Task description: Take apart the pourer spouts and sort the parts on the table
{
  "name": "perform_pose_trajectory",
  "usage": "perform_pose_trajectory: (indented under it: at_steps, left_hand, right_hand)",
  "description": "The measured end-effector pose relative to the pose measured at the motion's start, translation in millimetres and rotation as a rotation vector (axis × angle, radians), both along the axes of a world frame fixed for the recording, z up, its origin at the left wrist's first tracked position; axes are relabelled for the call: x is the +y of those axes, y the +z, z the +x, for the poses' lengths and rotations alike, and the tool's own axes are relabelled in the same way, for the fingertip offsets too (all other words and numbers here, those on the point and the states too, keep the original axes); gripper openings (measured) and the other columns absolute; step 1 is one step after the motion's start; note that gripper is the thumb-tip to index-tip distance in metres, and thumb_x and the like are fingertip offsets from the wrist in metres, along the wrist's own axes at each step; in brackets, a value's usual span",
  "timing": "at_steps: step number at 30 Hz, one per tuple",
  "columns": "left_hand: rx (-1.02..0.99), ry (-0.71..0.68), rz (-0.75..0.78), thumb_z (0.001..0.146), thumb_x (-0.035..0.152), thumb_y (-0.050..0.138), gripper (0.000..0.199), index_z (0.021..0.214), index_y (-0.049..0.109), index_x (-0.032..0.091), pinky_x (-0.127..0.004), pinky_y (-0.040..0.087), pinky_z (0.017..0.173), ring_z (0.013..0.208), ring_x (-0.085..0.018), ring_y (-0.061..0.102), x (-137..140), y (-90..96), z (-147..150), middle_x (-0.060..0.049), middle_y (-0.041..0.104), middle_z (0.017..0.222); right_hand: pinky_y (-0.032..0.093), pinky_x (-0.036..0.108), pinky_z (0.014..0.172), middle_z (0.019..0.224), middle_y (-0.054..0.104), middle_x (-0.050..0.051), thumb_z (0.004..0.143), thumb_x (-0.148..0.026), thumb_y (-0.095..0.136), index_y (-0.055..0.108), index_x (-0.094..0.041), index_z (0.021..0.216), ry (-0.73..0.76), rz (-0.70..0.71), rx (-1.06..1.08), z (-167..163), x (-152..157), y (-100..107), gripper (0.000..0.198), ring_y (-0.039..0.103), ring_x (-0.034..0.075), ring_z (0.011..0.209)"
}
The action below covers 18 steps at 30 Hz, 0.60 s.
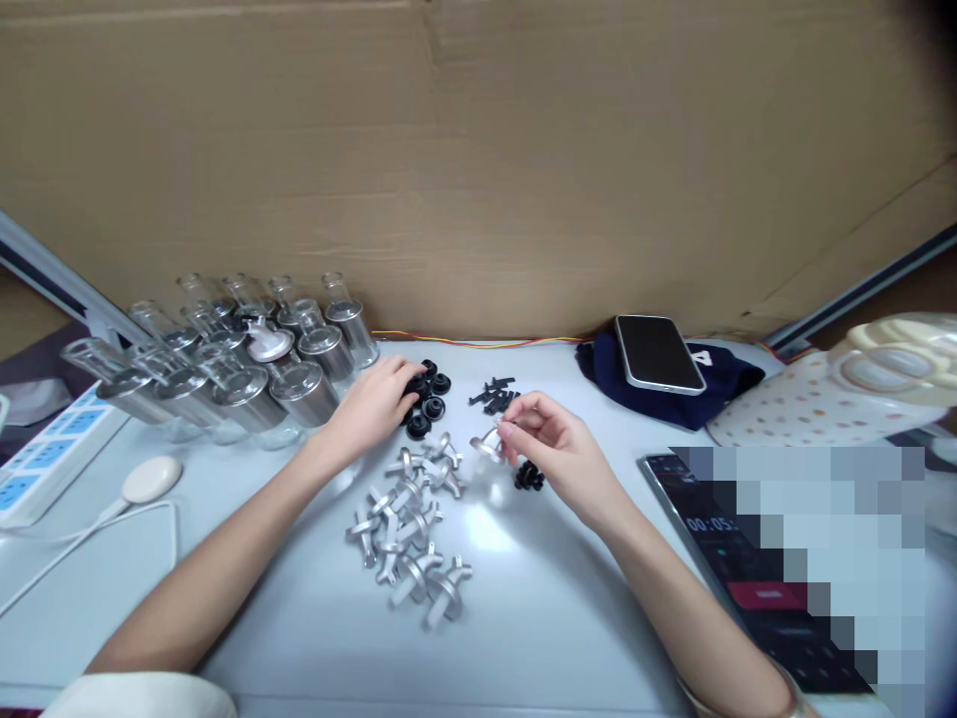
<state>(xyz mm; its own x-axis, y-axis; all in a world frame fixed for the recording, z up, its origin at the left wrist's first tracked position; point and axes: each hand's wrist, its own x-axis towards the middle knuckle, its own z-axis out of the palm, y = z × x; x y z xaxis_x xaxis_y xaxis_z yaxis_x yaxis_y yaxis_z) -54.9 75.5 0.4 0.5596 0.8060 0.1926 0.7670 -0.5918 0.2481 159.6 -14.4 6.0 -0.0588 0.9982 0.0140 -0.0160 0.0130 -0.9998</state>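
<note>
My right hand pinches a silver spout piece with a round flange, holding it above the table. My left hand reaches into a cluster of round black rubber stoppers; its thumb and fingertips close around one at the cluster's left side, partly hidden by the fingers. Below the hands lies a loose pile of similar silver spout pieces. Small black sticks lie just beyond my right hand. Tiny black round parts sit under its fingers.
Several glass bottles with metallic bands stand at the left, a silver spout top among them. A power strip and white charging puck lie nearer. At right are a phone on a navy cap and a larger screen.
</note>
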Motion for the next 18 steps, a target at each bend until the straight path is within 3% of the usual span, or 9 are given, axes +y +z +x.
perform_pose_trajectory:
  at_steps: [6,11,13,15,18]
  left_hand:
    - [0.16,-0.002,0.075,0.089,0.021,0.05,0.03,0.118,0.055,0.012,-0.041,0.042,0.089,0.105,-0.028,0.054,0.9,-10.1,3.9,-0.013,0.061,0.115]
    - [-0.042,0.0,0.036,0.086,0.019,0.054,0.02,0.104,0.06,0.014,-0.04,0.042,0.085,0.097,-0.025,0.057,-1.6,1.1,4.6,-0.01,0.065,0.102]
    - [-0.277,0.034,-0.12,0.082,0.024,0.06,0.018,0.098,0.061,0.015,-0.036,0.045,0.08,0.086,-0.022,0.06,-5.1,9.4,6.6,-0.007,0.066,0.093]
    - [-0.554,0.059,-0.374,0.075,0.03,0.067,0.023,0.092,0.06,0.015,-0.032,0.047,0.074,0.077,-0.018,0.062,-10.1,17.4,10.0,-0.005,0.067,0.086]
    - [-0.847,0.04,-0.679,0.068,0.035,0.072,0.03,0.085,0.058,0.014,-0.03,0.049,0.073,0.075,-0.016,0.064,-18.9,25.8,16.6,-0.003,0.067,0.08]
  right_hand:
    - [0.037,0.028,0.059,0.064,0.052,-0.002,0.079,-0.035,0.054,0.06,-0.019,0.09,-0.041,0.008,-0.119,1.7,-0.8,1.6,0.021,0.048,0.014,0.06]
    - [0.036,0.027,0.056,0.061,0.05,-0.004,0.08,-0.041,0.057,0.057,-0.02,0.085,-0.031,0.047,-0.118,2.2,-0.3,0.3,0.021,0.045,0.013,0.057]
    - [0.039,0.027,0.057,0.06,0.051,-0.005,0.079,-0.041,0.061,0.053,-0.021,0.082,-0.057,0.069,-0.063,1.8,0.0,-1.2,0.022,0.047,0.012,0.056]
    - [0.043,0.028,0.062,0.064,0.055,-0.004,0.078,-0.04,0.064,0.05,-0.022,0.081,-0.112,0.107,-0.016,1.4,0.2,-3.1,0.023,0.052,0.012,0.059]
    - [0.047,0.032,0.071,0.078,0.063,0.0,0.079,-0.037,0.065,0.053,-0.022,0.086,-0.188,0.215,-0.016,1.4,-0.3,-5.6,0.021,0.059,0.015,0.07]
